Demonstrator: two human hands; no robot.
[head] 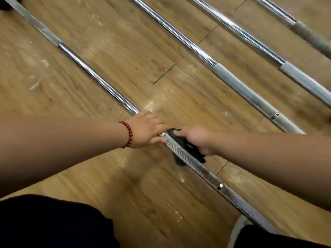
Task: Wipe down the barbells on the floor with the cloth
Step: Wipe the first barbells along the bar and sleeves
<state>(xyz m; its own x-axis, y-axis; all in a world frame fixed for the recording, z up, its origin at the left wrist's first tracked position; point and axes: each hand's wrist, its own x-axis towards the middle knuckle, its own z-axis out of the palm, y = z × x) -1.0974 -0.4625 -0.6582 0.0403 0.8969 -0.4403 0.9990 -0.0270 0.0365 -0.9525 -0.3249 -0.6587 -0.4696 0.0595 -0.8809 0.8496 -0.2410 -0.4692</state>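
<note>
Cloth wrapped on nearest barbell, your right hand clenched round it, left hand gripping the barbell just beside; if that grip slackens, it may roll and you miss the underside

My left hand gripped the nearest barbell while my right hand pressed the dark cloth around it.
</note>
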